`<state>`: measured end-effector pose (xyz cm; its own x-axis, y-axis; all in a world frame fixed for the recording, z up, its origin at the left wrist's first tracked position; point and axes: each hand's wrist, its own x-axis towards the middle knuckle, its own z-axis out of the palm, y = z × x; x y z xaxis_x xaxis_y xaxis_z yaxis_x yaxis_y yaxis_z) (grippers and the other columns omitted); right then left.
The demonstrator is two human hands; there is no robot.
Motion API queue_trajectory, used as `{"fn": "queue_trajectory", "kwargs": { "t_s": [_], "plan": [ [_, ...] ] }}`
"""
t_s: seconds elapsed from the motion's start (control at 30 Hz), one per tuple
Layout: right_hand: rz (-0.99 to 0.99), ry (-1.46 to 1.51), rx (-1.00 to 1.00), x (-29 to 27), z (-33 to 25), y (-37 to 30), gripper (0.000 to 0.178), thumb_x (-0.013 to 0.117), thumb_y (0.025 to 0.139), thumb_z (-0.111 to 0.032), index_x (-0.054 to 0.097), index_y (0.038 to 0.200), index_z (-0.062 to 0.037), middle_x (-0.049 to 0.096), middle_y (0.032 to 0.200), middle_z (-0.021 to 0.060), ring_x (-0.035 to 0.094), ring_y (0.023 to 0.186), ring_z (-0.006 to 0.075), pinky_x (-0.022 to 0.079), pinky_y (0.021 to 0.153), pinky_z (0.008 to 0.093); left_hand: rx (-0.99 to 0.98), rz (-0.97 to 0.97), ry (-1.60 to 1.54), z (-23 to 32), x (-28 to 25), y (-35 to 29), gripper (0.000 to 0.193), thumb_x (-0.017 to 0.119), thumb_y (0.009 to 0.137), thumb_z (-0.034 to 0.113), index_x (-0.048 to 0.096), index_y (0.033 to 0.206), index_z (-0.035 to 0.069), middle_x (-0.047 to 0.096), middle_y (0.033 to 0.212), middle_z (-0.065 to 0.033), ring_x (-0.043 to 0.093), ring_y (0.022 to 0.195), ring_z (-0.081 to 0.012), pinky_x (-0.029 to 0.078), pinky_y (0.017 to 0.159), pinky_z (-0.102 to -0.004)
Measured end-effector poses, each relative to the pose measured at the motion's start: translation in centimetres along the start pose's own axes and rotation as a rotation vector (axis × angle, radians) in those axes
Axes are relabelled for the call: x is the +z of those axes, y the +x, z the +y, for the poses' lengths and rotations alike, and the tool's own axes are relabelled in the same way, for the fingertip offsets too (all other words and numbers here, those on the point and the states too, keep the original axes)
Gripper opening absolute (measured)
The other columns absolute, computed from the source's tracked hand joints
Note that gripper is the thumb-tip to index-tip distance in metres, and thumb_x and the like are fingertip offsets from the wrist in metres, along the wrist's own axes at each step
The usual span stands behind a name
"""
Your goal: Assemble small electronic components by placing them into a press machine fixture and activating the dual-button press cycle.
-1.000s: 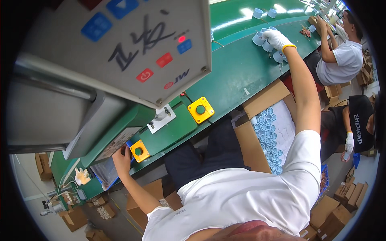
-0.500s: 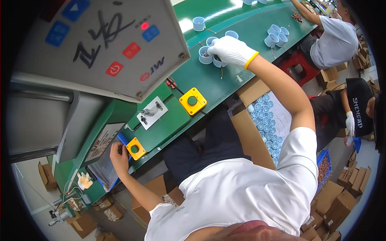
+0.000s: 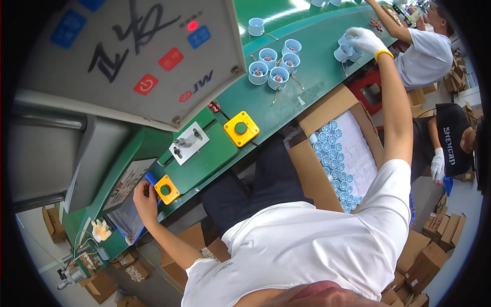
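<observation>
My right hand (image 3: 364, 41), in a white knit glove with a yellow cuff, reaches over a group of light blue cups (image 3: 342, 53) on the green bench. Its fingers stretch across the far cups and partly hide them; no firm hold shows. My bare left hand (image 3: 146, 200) rests at the edge of a blue-rimmed tray (image 3: 128, 220), beside a yellow box with a green push button (image 3: 166, 189). Its fingers are loosely bent with a gap between them, holding nothing visible. Several light blue cups (image 3: 258, 73) with small coppery parts inside and trailing wires stand nearer me.
A machine panel (image 3: 163, 61) overhangs at upper left. Below it are a white fixture plate (image 3: 189, 143) and a second yellow button box (image 3: 241, 129). An open carton (image 3: 317, 174) of blue parts stands beside my legs. A co-worker (image 3: 424, 56) sits at the far right.
My right hand has left the nearer cups and moved right to the farther group. The nearer cups are now uncovered. My left hand stays by the tray.
</observation>
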<state>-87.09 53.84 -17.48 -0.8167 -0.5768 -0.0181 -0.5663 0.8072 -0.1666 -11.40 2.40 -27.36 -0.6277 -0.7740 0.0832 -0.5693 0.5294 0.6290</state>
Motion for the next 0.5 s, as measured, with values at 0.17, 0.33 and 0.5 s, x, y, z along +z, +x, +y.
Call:
{"fn": "queue_trajectory", "kwargs": {
  "t_s": [0.17,0.33,0.5],
  "plan": [
    [-0.013,-0.036,0.009,2.6,1.4,-0.5,0.057,0.069,0.09,-0.033,0.072,0.141,-0.0096,0.07,0.144,0.0205,0.067,0.132,0.039,0.053,0.115,0.0446,0.03,-0.008,0.054,-1.1,0.2,-0.1,0.009,0.066,0.1,-0.008,0.064,0.108,-0.004,0.063,0.096,-0.0089,0.064,0.086,-0.0151,0.054,0.081,-0.0304],
    [-0.044,-0.122,0.105,2.5,1.3,-0.1,0.058,0.071,0.088,-0.036,0.072,0.139,-0.0089,0.069,0.143,0.0215,0.066,0.132,0.0421,0.052,0.115,0.0454,-0.003,-0.026,0.058,-0.4,0.0,0.0,0.009,0.066,0.1,-0.008,0.064,0.108,-0.004,0.064,0.098,-0.0093,0.066,0.088,-0.0153,0.055,0.082,-0.0305],
    [-0.048,-0.147,0.105,2.5,1.1,0.3,0.059,0.071,0.088,-0.039,0.073,0.138,-0.008,0.069,0.142,0.0219,0.067,0.131,0.0413,0.053,0.114,0.0453,0.016,-0.013,0.058,-0.9,0.0,0.1,0.009,0.066,0.1,-0.008,0.064,0.108,-0.004,0.063,0.098,-0.0089,0.065,0.088,-0.0154,0.055,0.083,-0.0304]
  ]
}}
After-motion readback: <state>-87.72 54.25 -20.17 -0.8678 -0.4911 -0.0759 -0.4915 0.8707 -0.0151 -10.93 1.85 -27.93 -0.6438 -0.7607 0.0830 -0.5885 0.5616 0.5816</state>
